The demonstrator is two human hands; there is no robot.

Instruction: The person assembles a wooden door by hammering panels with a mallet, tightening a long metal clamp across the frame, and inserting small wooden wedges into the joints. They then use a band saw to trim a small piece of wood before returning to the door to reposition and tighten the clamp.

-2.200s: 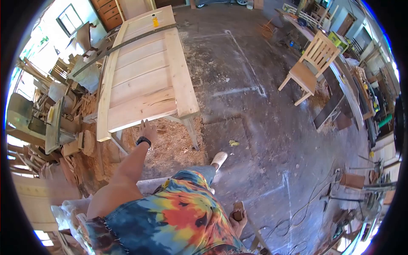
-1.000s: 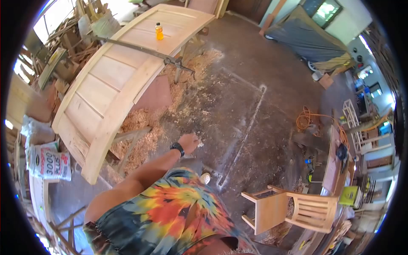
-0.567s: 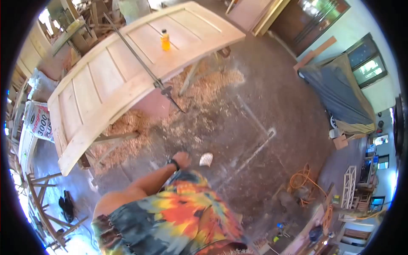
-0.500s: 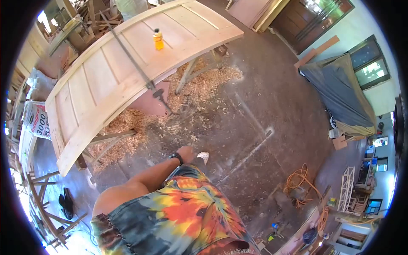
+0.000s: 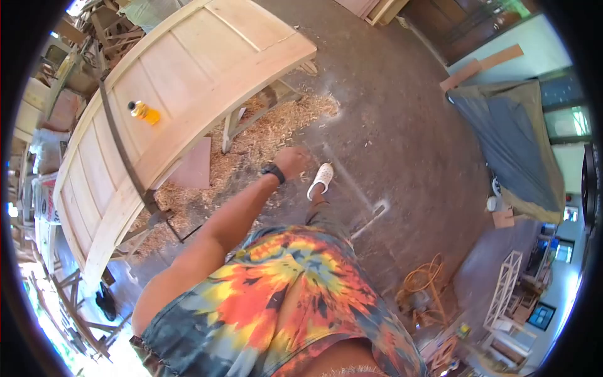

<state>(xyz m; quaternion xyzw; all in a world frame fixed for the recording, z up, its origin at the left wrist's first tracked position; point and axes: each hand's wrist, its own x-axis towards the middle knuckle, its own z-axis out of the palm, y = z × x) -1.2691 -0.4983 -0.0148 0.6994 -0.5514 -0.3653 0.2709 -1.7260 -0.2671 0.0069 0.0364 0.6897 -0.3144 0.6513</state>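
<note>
My left hand (image 5: 293, 163), with a dark watch (image 5: 273, 171) on its wrist, hangs in front of my body above the floor. Its fingers look curled in, and nothing shows sticking out of them. My right hand is out of view. To the left, nearest to that hand, a large wooden panel door (image 5: 188, 53) rests on wooden supports (image 5: 233, 129). Across the door lies a long bar clamp (image 5: 116, 132), whose screw end juts past the near edge. A bottle of orange liquid (image 5: 146, 113) with a dark cap stands on the door.
Wood shavings (image 5: 282, 122) and a pinkish board (image 5: 193, 164) lie under the door. My white clog (image 5: 321, 179) is on the concrete floor (image 5: 389, 113). An orange cord (image 5: 424, 276) coils at lower right. A covered object (image 5: 502, 132) stands by the right wall.
The door, clamp and bottle have shifted left in view as I step forward. My left hand has swung up and ahead, and one white clog shows more fully.
</note>
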